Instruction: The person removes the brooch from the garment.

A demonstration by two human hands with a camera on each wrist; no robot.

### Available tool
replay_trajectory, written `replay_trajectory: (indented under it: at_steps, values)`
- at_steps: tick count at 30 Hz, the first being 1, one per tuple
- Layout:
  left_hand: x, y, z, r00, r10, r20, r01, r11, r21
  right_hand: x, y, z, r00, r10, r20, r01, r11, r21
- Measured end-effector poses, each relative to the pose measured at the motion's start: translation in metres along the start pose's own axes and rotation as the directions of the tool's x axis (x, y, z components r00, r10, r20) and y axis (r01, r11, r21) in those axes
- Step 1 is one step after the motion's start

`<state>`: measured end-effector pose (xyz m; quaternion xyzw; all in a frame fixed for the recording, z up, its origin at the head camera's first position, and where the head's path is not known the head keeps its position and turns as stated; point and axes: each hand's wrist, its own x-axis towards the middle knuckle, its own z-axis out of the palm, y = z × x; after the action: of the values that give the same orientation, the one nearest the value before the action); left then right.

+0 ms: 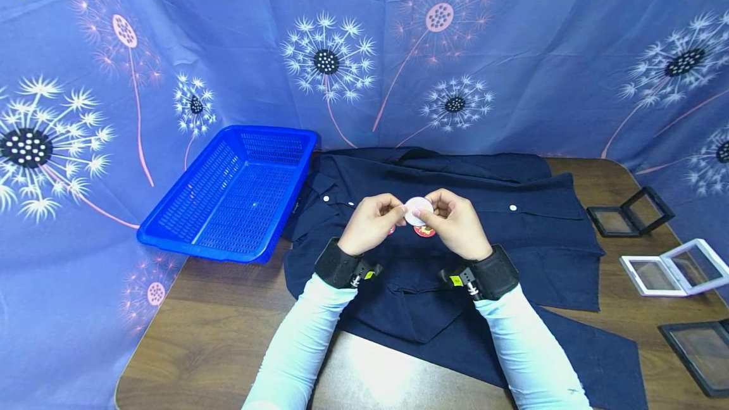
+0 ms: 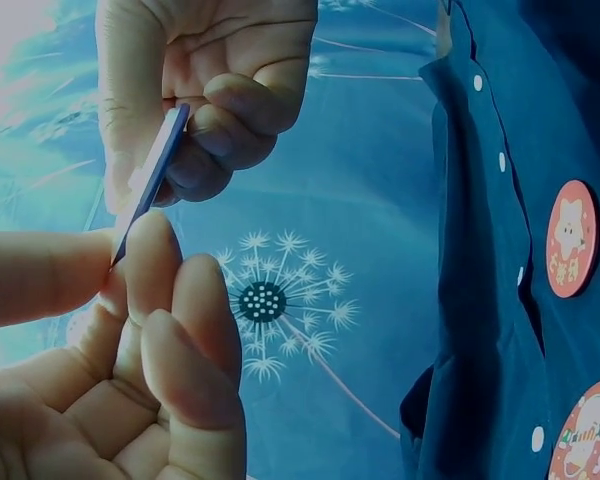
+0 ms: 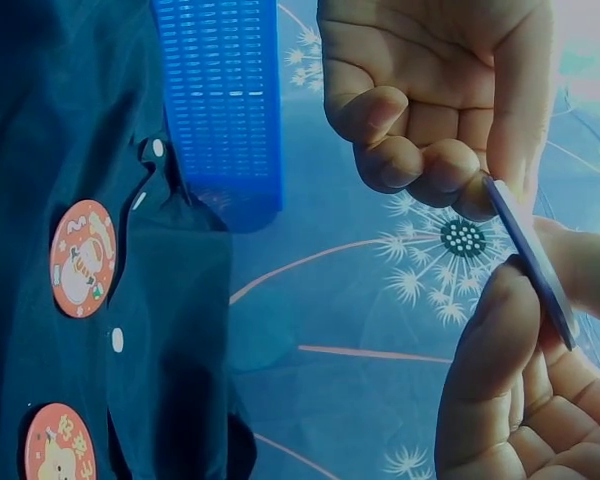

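Observation:
A thin white round disc (image 1: 418, 215) is pinched edge to edge between both hands, above a dark navy shirt (image 1: 549, 245). My left hand (image 1: 369, 223) grips its left rim with thumb and fingertips; my right hand (image 1: 460, 226) pinches the right side, thumb across the white face. Seen edge-on in the left wrist view, the disc (image 2: 152, 185) has a darker bluish far side, its face hidden. Below the hands, two red round badges (image 3: 83, 258) with cartoon prints lie on the shirt near its white buttons (image 3: 118, 340). In the head view the hands partly cover both badges.
A blue plastic basket (image 1: 272, 245) stands at the left, close beside the shirt. Along the right edge of the wooden table (image 1: 228, 321) are a black hinged frame (image 1: 612, 223), a white one (image 1: 652, 290) and another black one (image 1: 686, 366). A dandelion-print cloth (image 1: 376, 93) hangs behind.

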<state>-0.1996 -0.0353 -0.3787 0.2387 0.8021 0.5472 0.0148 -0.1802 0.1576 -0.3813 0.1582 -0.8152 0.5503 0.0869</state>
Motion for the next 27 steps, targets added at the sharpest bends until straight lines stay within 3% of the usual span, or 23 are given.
replay_trajectory:
  at_steps: [27]
  values:
    - [0.0002,-0.0005,0.0011,1.000,-0.009,0.008,0.009,1.000,-0.006,0.0009,0.0013,0.0020,1.000,0.007,-0.019,-0.007,1.000,0.010]
